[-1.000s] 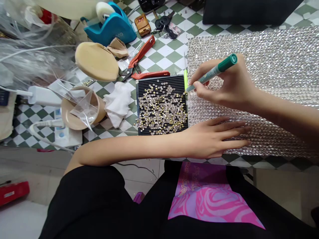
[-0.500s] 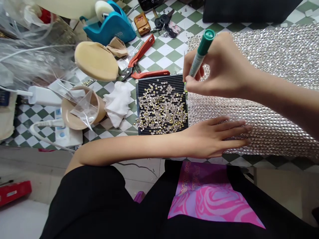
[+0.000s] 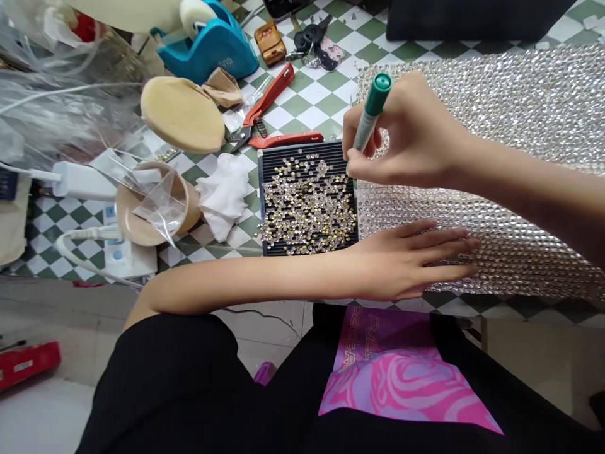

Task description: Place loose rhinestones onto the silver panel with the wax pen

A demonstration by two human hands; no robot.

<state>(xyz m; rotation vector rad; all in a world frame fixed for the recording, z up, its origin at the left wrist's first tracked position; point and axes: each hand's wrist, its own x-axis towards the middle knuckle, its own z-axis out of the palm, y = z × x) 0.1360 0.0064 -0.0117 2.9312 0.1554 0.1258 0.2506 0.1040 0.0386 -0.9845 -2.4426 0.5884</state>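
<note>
My right hand (image 3: pixel 401 135) is closed around a green-capped marker pen (image 3: pixel 372 110), its cap end pointing up. The pen's lower tip is hidden by my fingers, above the right edge of a black ridged tray (image 3: pixel 335 150). Loose clear and gold rhinestones (image 3: pixel 307 208) lie scattered over the tray. To its right spreads a sheet of rhinestone mesh (image 3: pixel 520 113) in close rows. My left hand (image 3: pixel 411 261) rests flat on the near edge of this sheet, fingers stretched out and slightly apart, holding nothing.
Left of the tray are red-handled pliers (image 3: pixel 269 104), a crumpled white tissue (image 3: pixel 222 195), a beige round pad (image 3: pixel 182 115) and a cup (image 3: pixel 189 214) with plastic scraps. A blue tape dispenser (image 3: pixel 208 53) and keys (image 3: pixel 312 38) lie farther back, with a black box (image 3: pixel 472 19) behind the sheet.
My right hand has shifted slightly left and down with the marker pen, which now stands a little lower by the tray's edge. My left hand stays in place.
</note>
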